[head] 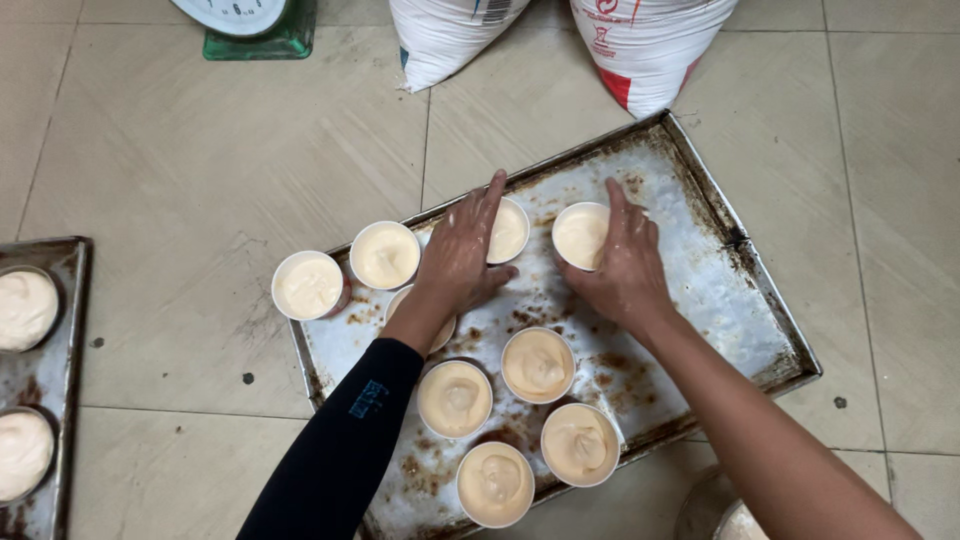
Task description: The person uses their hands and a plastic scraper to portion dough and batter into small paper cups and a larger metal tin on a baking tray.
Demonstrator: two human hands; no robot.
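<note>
Stained baking tray (700, 230) on tiled floor (180, 170)

Two woven white plastic sacks stand on the tiled floor (200, 190) at the top edge of the view, just beyond the far corner of the stained metal baking tray (700, 270). The left white sack (440, 40) is plain, with a small black-and-white barcode label (495, 10) at its upper right and a sliver of blue along its lower left seam. The right white sack (650, 45) carries red printing and a red patch near its lower tip. At the top left stands a green-bodied weighing scale with a round white dial face (235, 12), cut off by the frame.
</note>
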